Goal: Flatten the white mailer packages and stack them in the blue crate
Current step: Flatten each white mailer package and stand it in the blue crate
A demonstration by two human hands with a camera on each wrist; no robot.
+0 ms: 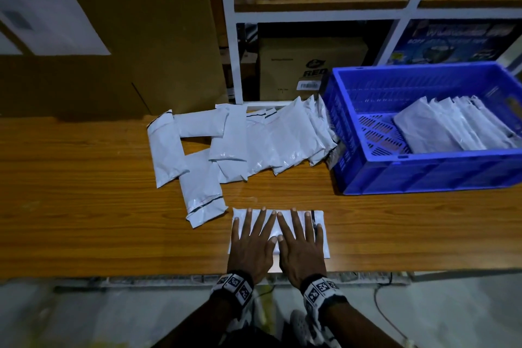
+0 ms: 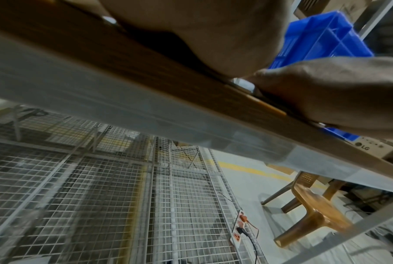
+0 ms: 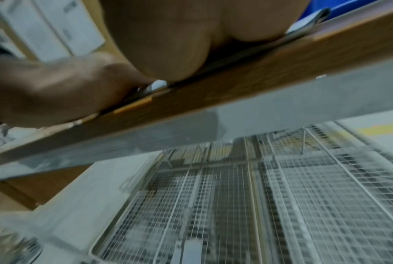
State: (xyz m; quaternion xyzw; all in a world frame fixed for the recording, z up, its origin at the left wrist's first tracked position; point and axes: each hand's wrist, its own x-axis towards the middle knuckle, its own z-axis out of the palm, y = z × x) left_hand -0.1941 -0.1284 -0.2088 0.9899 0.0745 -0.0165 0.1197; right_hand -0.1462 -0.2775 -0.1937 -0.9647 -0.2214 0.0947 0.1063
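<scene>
Head view: left hand (image 1: 252, 243) and right hand (image 1: 300, 246) lie flat, fingers straight and spread, pressing one white mailer (image 1: 320, 230) on the wooden worktop (image 1: 84, 192) near its front edge; loose mailers (image 1: 226, 144) are heaped behind, w/ the blue crate (image 1: 423, 175) at right holding a few stacked mailers (image 1: 452, 127). Left wrist view: palm down on the worktop edge, crate behind. Right wrist view: blurred, palm pressed flat, a mailer corner peeking out.
</scene>
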